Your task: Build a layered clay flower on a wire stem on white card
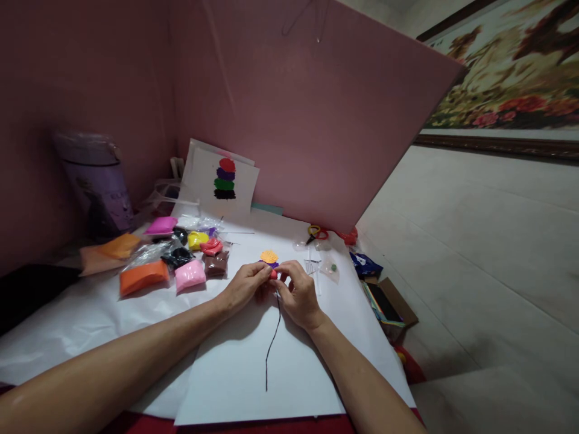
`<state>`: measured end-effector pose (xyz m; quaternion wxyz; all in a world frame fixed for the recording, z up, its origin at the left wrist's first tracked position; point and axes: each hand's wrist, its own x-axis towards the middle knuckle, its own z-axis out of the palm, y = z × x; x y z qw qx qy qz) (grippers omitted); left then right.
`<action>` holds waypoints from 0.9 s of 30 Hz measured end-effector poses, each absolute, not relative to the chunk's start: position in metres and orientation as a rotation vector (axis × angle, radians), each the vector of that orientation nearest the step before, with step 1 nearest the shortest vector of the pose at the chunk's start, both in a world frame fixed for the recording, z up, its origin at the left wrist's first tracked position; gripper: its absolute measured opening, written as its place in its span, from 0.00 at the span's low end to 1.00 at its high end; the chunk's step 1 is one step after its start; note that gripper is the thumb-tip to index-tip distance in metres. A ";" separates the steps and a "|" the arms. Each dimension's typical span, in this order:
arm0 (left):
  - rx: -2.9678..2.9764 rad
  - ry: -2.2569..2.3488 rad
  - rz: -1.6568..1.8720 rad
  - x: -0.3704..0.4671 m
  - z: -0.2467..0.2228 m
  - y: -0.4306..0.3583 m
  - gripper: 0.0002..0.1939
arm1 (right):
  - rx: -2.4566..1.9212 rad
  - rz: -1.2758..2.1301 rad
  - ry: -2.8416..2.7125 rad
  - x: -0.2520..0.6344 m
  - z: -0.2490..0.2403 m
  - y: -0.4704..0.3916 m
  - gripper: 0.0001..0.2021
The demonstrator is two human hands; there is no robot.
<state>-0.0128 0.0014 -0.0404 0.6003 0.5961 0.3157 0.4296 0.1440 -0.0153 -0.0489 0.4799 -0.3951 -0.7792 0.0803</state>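
Observation:
Between the fingertips of both hands is a small piece of red clay [273, 274]. My left hand [249, 284] pinches it from the left, and my right hand [297, 294] closes on it from the right, with the fingers curled. Just beyond the fingertips, an orange ridged clay shape [269, 257] sits above a purple one [270, 264] on white paper [235, 374]. A thin dark line [268, 355] runs down the paper from beneath the hands. The fingers partly hide the red clay and the purple shape.
Bagged clay, including an orange pack [143, 278] and a pink pack [190, 275], lies at the left. A purple tumbler [97, 187] stands behind. Scissors [314, 232] lie at the back right. A card with colored shapes [244, 181] leans against the pink wall.

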 end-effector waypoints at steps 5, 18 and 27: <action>1.370 0.724 0.995 -0.013 -0.041 0.001 0.21 | -0.965 0.161 -1.898 0.144 -0.049 -0.015 0.07; 1.371 0.719 0.984 -0.013 -0.042 0.002 0.22 | -0.969 0.195 -1.902 0.144 -0.048 -0.015 0.07; 1.366 0.710 0.983 -0.013 -0.041 0.002 0.22 | -0.965 0.176 -1.905 0.144 -0.049 -0.015 0.08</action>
